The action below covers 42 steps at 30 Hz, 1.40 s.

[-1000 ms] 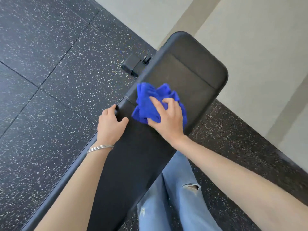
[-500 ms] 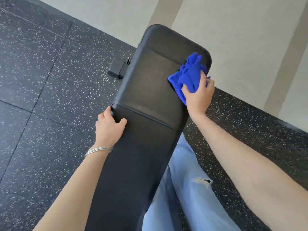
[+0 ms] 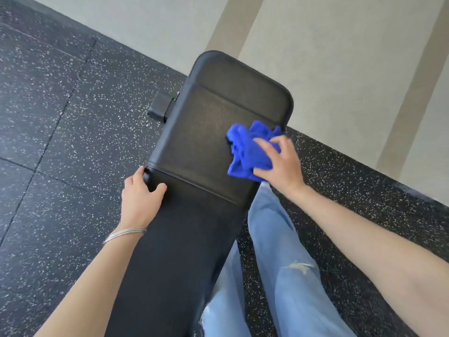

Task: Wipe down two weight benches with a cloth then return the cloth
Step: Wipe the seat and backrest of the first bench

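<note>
The blue cloth [image 3: 245, 148] lies bunched on the black padded surface [image 3: 206, 117], at the right edge of its far pad. The right hand [image 3: 279, 164] presses down on it, fingers curled into the folds. The left hand [image 3: 141, 198] grips the left edge at the seam between the pads, thumb on top and fingers wrapped over the side. Legs in jeans [image 3: 274, 251] stand just beside the right edge, on the speckled floor [image 3: 60, 117].
</note>
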Tool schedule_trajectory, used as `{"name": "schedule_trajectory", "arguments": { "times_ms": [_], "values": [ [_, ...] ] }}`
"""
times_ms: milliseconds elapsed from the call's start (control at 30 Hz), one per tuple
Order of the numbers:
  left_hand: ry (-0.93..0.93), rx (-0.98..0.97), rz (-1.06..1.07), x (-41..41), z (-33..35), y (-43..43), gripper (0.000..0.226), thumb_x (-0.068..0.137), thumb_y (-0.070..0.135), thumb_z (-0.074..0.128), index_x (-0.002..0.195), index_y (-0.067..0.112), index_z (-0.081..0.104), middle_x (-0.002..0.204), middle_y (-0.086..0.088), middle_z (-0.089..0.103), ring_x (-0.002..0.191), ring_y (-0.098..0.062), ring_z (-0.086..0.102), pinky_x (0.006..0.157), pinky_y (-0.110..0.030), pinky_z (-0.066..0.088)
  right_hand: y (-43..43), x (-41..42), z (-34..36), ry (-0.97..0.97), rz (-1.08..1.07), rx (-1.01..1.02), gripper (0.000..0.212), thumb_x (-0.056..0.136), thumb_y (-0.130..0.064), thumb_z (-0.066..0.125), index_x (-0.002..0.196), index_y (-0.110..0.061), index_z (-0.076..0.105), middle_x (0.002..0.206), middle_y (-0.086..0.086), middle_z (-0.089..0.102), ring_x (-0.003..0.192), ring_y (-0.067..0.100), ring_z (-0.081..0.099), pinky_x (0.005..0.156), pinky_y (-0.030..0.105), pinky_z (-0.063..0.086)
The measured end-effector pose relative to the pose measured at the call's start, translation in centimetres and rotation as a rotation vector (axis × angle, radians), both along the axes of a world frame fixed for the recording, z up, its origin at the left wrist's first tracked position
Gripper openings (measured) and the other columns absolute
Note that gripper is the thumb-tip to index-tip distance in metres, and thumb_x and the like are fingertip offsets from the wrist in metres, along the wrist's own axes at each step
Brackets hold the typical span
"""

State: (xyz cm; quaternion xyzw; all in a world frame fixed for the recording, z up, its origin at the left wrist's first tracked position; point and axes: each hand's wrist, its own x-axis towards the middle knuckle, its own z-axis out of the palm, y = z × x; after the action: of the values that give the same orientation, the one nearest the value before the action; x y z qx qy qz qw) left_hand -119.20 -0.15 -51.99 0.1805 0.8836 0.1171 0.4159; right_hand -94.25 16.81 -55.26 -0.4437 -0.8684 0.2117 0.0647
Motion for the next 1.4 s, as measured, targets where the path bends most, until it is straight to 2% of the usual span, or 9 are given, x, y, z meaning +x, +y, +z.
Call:
{"name": "schedule_trajectory", "arguments": {
  "times_ms": [167,267,367,467,567,967,1167,1300,1400],
  "values": [
    [0.103,-0.046,0.107,1.2,-0.5,1.5,0.062,0.085,0.025,0.058,0.140,0.012,0.033,0.139,-0.020,0.038,0.128,-0.038,0.035,0.110,-0.044,0.026,12.8,-5.7,0.1,-0.031,-0.427,-0.060,0.058,0.072,-0.039,0.062,0.128,-0.031,0.049,0.113,0.008,0.050,0.101,0.032,0.051,0.081,0.038,0.046],
    [0.135,-0.063,0.163,1.9,-0.5,1.9,0.061,0.084,0.024,0.058,0.139,0.011,0.035,0.138,-0.021,0.039,0.127,-0.039,0.036,0.110,-0.045,0.026,14.4,-7.0,-0.2,-0.039,-0.443,-0.107,0.055,0.075,-0.040,0.060,0.128,-0.030,0.048,0.112,0.009,0.050,0.101,0.032,0.051,0.079,0.038,0.044],
    [0.141,-0.112,0.204,2.3,-0.3,2.6,0.063,0.085,0.027,0.058,0.140,0.010,0.033,0.141,-0.022,0.038,0.129,-0.040,0.034,0.110,-0.047,0.026,10.9,-3.8,-0.2,-0.006,-0.283,0.012,0.057,0.073,-0.029,0.068,0.128,-0.020,0.054,0.110,0.016,0.051,0.095,0.034,0.050,0.084,0.041,0.044],
    [0.144,-0.159,0.250,2.5,0.0,3.9,0.072,0.084,0.039,0.061,0.142,0.008,0.031,0.144,-0.021,0.034,0.134,-0.039,0.029,0.111,-0.049,0.024,8.6,-0.3,-0.4,0.033,-0.163,-0.058,0.057,0.070,-0.019,0.074,0.124,-0.011,0.058,0.107,0.021,0.048,0.095,0.037,0.048,0.088,0.046,0.045],
    [0.150,-0.199,0.247,2.9,0.3,4.9,0.084,0.080,0.050,0.063,0.143,0.007,0.027,0.147,-0.021,0.030,0.137,-0.038,0.024,0.113,-0.051,0.022,11.0,-0.9,0.1,-0.063,0.035,-0.006,0.054,0.067,-0.028,0.074,0.119,-0.016,0.061,0.101,0.016,0.051,0.087,0.035,0.049,0.075,0.046,0.049],
    [0.249,-0.216,0.263,4.3,-1.4,4.4,0.087,0.079,0.057,0.059,0.146,0.016,0.020,0.155,-0.010,0.020,0.144,-0.028,0.012,0.112,-0.061,0.015,16.4,-23.7,-0.4,-0.328,0.453,0.052,0.053,0.078,-0.046,0.058,0.128,-0.032,0.046,0.124,0.012,0.044,0.111,0.034,0.043,0.088,0.042,0.040],
    [0.260,-0.181,0.243,4.9,-0.7,3.6,0.079,0.083,0.049,0.059,0.146,0.016,0.023,0.156,-0.006,0.020,0.145,-0.025,0.011,0.110,-0.064,0.013,15.6,-11.0,0.0,0.023,0.524,0.149,0.051,0.068,-0.032,0.063,0.117,-0.017,0.059,0.094,0.022,0.057,0.080,0.037,0.054,0.073,0.044,0.048],
    [0.270,-0.143,0.260,5.9,-0.4,3.3,0.074,0.084,0.043,0.060,0.145,0.016,0.026,0.156,-0.008,0.019,0.145,-0.026,0.010,0.110,-0.066,0.011,14.4,-2.1,0.4,-0.058,0.651,0.160,0.072,0.052,-0.019,0.085,0.114,-0.024,0.049,0.090,0.023,0.058,0.077,0.039,0.057,0.072,0.046,0.049],
    [0.265,-0.100,0.270,7.3,0.1,2.8,0.069,0.085,0.039,0.060,0.143,0.016,0.030,0.155,-0.007,0.020,0.145,-0.027,0.011,0.110,-0.065,0.010,14.9,-3.4,1.0,-0.057,0.688,0.119,0.070,0.049,-0.017,0.087,0.109,-0.022,0.053,0.086,0.020,0.057,0.072,0.036,0.055,0.065,0.043,0.051]
  ]
}}
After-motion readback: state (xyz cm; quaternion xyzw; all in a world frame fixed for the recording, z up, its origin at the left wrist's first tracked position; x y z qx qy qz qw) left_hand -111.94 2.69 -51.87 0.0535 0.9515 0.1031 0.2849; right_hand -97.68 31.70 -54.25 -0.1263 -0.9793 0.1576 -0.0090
